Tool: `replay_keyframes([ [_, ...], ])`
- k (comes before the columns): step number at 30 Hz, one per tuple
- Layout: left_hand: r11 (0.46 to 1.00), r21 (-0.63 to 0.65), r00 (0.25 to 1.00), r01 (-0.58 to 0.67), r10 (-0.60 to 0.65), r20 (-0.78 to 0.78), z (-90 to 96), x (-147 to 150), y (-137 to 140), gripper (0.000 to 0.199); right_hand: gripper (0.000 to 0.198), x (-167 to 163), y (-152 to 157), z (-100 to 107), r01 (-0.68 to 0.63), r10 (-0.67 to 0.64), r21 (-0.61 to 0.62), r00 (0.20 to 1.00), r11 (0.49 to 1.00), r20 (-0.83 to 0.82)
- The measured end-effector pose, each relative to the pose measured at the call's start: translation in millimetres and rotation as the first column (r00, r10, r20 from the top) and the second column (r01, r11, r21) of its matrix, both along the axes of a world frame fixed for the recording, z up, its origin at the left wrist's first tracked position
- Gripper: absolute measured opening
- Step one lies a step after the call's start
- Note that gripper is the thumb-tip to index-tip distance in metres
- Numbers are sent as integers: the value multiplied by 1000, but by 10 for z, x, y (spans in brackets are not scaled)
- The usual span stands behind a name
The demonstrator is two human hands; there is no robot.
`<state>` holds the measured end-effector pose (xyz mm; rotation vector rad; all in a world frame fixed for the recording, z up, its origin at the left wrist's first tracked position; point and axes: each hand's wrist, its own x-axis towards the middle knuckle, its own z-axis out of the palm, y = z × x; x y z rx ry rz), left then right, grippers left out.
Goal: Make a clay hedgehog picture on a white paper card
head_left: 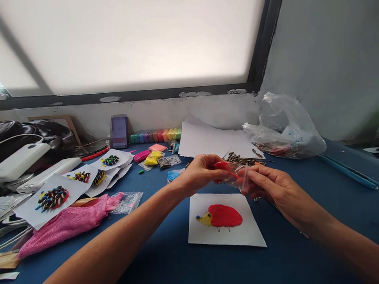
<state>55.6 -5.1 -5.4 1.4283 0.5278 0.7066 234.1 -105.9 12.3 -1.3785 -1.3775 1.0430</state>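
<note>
Above a white paper card, my two hands meet around red modelling clay and a small clear plastic bag. My left hand is closed on a lump of red clay. Pinched in the fingers of my right hand is the clear bag, and a strip of red runs between the hands into it. On the card lies a hedgehog picture with a flat red clay body, a yellow face, a blue nose and thin drawn legs. Sunflower seeds are heaped just behind my hands.
Finished-looking hedgehog cards with seed spines lie at left beside a pink cloth. Packs of coloured clay line the wall. White sheets and a plastic bag stand behind; a blue pen-like tool lies right.
</note>
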Motion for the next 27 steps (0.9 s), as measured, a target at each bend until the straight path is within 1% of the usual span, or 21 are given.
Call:
replay_keyframes([
  [3,1000,-2,1000,-22,22,-21,16,11,-19,22,45,-9,6,8,-6,6,0,1000,1000,19],
  [5,1000,-6,999,-30,30,-33,29,12,-37,21,41,-13,9,6,-9,9,3,999,1000,36],
  [10,1000,-11,999,16,-16,-36,35,22,-85,23,35,0,7,-14,-1,0,21,999,1000,52],
  [14,1000,14,999,-14,15,-39,14,28,-77,22,42,13,2,-10,29,-31,46,999,998,29],
  [16,999,20,999,-41,42,-35,10,21,-56,21,45,11,-2,-1,21,-22,40,999,999,33],
  [21,996,10,994,-87,87,-69,24,4,-24,21,43,11,-11,13,19,-19,1,998,1000,63],
  [27,998,20,996,-67,68,-59,22,31,-61,24,44,9,-4,23,13,-11,-19,997,1000,81],
])
